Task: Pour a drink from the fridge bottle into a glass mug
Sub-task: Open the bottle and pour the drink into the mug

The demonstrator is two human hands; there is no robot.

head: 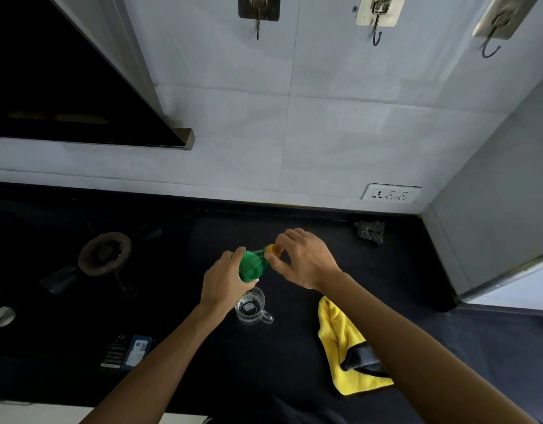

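Green bottle (252, 266) held in the left hand (225, 281), grip wrapped round the body to steady it, neck angled away, right above the glass mug (250, 306). Right hand (305, 260) pinched on the yellowish cap (272, 250), likely unscrewing or closing. Mug upright on the dark bench (294, 347); contents too clear to tell. Yellow cloth (340, 341) lay nearby.

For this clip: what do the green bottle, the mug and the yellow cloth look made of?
Green bottle: translucent, glossy, probably plastic; glass is possible. Its cap looks opaque yellow-orange.
Clear handled mug: glass, see-through with bright rim glints.
Yellow cloth: soft matte fabric, likely microfibre, crumpled in folds with a grey underside.
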